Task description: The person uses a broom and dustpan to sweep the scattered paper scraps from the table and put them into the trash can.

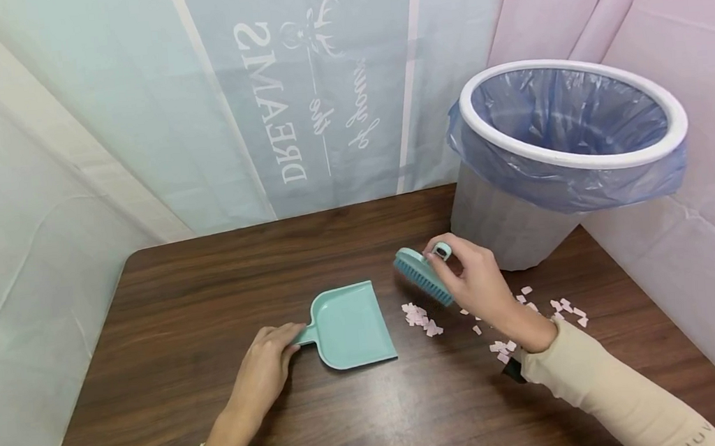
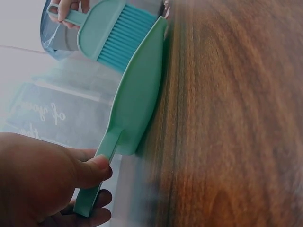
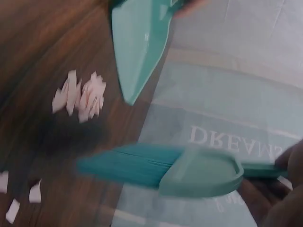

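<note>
My left hand [image 1: 266, 362] grips the handle of a mint-green dustpan [image 1: 349, 327], which lies on the dark wood table with its wide lip facing right. In the left wrist view the thumb presses on top of the dustpan handle [image 2: 110, 142] and the fingers curl beneath. My right hand [image 1: 472, 277] holds a matching hand brush [image 1: 421, 274] by its handle, bristles raised over the table. A small heap of pale pink paper scraps [image 1: 422, 318] sits between the dustpan lip and the brush. More scraps [image 1: 503, 350] lie scattered under and beyond the right forearm.
A grey bin [image 1: 489, 216] with a white rim [image 1: 573, 158] and a blue bag liner [image 1: 607, 189] stands at the table's back right. Behind the table hangs a printed cloth [image 1: 335, 99]. Pale sheeting [image 1: 11, 229] covers the left side, and more hangs at the right.
</note>
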A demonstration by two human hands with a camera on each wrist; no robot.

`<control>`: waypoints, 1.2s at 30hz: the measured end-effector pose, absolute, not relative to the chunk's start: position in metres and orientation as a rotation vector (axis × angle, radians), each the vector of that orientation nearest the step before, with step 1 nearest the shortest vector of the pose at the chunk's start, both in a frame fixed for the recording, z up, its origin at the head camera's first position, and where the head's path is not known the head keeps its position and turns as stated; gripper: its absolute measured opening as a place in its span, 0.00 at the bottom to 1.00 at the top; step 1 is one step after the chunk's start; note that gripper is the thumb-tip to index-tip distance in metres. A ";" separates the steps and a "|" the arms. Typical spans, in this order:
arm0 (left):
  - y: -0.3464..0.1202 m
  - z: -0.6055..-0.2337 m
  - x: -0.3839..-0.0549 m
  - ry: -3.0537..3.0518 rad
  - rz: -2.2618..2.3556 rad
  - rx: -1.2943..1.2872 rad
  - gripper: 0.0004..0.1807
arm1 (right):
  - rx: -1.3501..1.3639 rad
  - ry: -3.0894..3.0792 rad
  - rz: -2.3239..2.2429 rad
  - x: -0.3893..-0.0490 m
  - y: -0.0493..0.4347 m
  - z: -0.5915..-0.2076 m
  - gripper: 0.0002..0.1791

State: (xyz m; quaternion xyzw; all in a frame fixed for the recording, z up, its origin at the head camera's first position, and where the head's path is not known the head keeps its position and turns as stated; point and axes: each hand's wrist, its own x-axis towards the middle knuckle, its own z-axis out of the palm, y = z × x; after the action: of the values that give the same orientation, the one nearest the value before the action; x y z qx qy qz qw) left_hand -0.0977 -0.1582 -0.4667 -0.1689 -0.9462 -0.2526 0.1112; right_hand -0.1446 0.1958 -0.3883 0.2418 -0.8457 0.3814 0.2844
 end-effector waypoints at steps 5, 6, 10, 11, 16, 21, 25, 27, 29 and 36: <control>-0.159 -0.467 -0.097 -2.780 -0.742 -0.503 0.19 | 0.815 -2.372 1.020 -0.146 0.204 -0.392 0.12; -0.159 -0.467 -0.097 -2.779 -0.743 -0.506 0.19 | 0.850 -2.391 1.021 -0.145 0.205 -0.393 0.13; -0.160 -0.467 -0.097 -2.777 -0.741 -0.512 0.19 | 0.953 -2.439 1.018 -0.144 0.207 -0.399 0.15; -0.160 -0.468 -0.097 -2.777 -0.739 -0.512 0.19 | 0.977 -2.443 1.024 -0.143 0.208 -0.399 0.15; -0.160 -0.469 -0.095 -2.789 -0.728 -0.503 0.19 | 1.094 -2.447 1.069 -0.141 0.211 -0.398 0.15; -0.160 -0.468 -0.096 -2.779 -0.733 -0.517 0.19 | 1.155 -2.425 1.142 -0.138 0.216 -0.391 0.17; -0.160 -0.466 -0.098 -2.761 -0.732 -0.531 0.19 | 1.155 -2.356 1.201 -0.138 0.219 -0.382 0.19; -0.160 -0.466 -0.099 -2.761 -0.728 -0.533 0.19 | 1.163 -2.345 1.225 -0.138 0.220 -0.376 0.19; -0.160 -0.466 -0.099 -2.769 -0.727 -0.532 0.19 | 1.199 -2.371 1.244 -0.139 0.222 -0.369 0.18; -0.161 -0.466 -0.099 -2.772 -0.721 -0.522 0.18 | 1.382 -2.539 1.343 -0.147 0.230 -0.363 0.15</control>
State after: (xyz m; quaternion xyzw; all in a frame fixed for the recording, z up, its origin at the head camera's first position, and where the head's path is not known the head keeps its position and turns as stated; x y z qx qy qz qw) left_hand -0.0993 -0.1605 -0.4655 -0.1782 -0.9458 -0.2459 0.1146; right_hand -0.1469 0.2301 -0.3630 0.4334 -0.7964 0.4212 -0.0228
